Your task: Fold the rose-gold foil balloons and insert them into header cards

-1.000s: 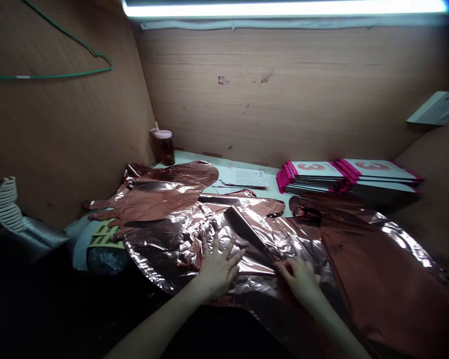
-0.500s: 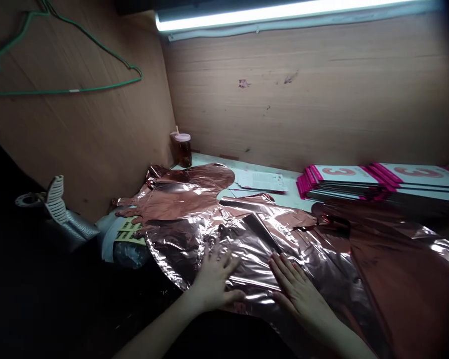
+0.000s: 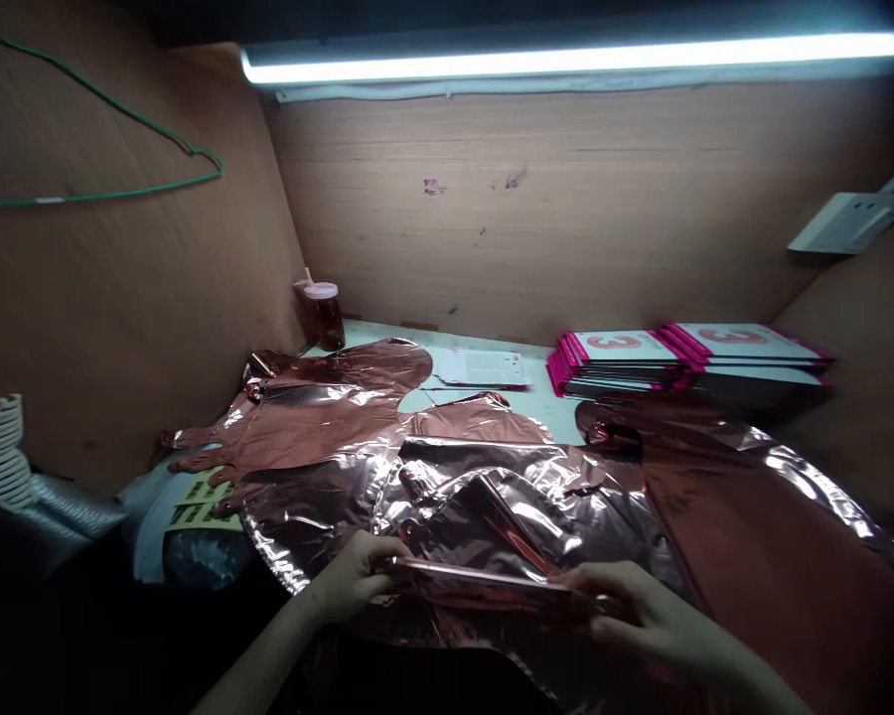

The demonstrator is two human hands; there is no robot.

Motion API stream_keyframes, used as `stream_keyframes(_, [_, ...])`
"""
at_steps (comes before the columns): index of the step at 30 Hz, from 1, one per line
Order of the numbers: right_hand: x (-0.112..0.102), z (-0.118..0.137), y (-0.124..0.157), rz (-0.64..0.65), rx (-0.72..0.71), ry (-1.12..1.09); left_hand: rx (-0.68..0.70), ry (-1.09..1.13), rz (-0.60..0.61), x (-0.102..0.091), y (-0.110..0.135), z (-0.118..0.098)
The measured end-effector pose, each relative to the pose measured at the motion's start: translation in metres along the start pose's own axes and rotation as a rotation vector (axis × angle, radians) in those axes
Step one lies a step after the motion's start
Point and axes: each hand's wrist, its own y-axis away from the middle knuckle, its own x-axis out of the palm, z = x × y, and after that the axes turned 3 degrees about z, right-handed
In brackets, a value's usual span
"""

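My left hand (image 3: 359,578) is closed on the left end of a folded, flat rose-gold foil balloon (image 3: 484,586). At its right end my right hand (image 3: 630,608) pinches the same fold, thumb below and fingers above. The near edge of the fold is lifted, making a straight bright ridge between both hands. Underneath and around it lie more flat rose-gold foil balloons (image 3: 320,422), shiny and creased, overlapping across the table. Another large foil sheet (image 3: 745,516) spreads out to the right of my right hand.
Behind the foil stand two stacks of pink-edged packets printed with a 3 (image 3: 615,345). Beside them lie white printed cards (image 3: 484,367). A lidded drink cup (image 3: 328,320) stands in the back left corner. A plastic-wrapped bundle (image 3: 201,536) and a white claw clip (image 3: 4,452) are at left.
Both hands were spread flat, pressing on the foil. Now they have closed on the fold's near edge and raised it. The view has swung to the right.
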Motion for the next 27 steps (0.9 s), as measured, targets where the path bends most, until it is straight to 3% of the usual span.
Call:
stream_keyframes(3, [-0.005, -0.014, -0.002, 0.057, 0.109, -0.242, -0.133, 0.23, -0.145, 0.002, -0.009, 0.004])
stream_keyframes(6, [0.003, -0.023, -0.016, -0.034, 0.142, -0.348, -0.22, 0.404, -0.057, -0.001, -0.011, 0.003])
stream_keyframes(8, [0.01, -0.027, -0.027, -0.092, 0.109, -0.331, -0.263, 0.423, -0.059, -0.002, -0.013, 0.002])
stream_keyframes(10, [0.015, -0.032, -0.039, -0.175, 0.095, -0.212, -0.321, 0.273, -0.182, 0.0, -0.018, 0.002])
stream_keyframes(12, [0.017, -0.039, -0.05, -0.273, 0.12, -0.058, -0.386, -0.015, -0.308, 0.003, -0.027, 0.002])
stream_keyframes(15, [0.017, -0.047, -0.065, -0.328, 0.193, 0.08, -0.452, -0.304, -0.402, 0.012, -0.042, -0.001])
stream_keyframes(17, [0.017, -0.05, -0.074, -0.32, 0.228, 0.119, -0.472, -0.419, -0.519, 0.026, -0.052, -0.006])
stream_keyframes(19, [0.018, -0.051, -0.08, -0.311, 0.258, 0.171, -0.386, -0.641, -0.658, 0.047, -0.062, -0.011])
stream_keyframes(21, [0.019, -0.051, -0.08, -0.308, 0.284, 0.229, -0.169, -0.838, -0.61, 0.07, -0.074, -0.013])
stream_keyframes(23, [0.019, -0.049, -0.074, -0.321, 0.317, 0.296, 0.017, -0.898, -0.399, 0.09, -0.085, -0.012])
stream_keyframes(25, [0.018, -0.043, -0.065, -0.361, 0.376, 0.385, 0.072, -0.899, -0.251, 0.101, -0.095, -0.008])
stream_keyframes(27, [0.013, -0.032, -0.061, -0.44, 0.439, 0.502, 0.056, -0.912, -0.21, 0.104, -0.1, -0.004])
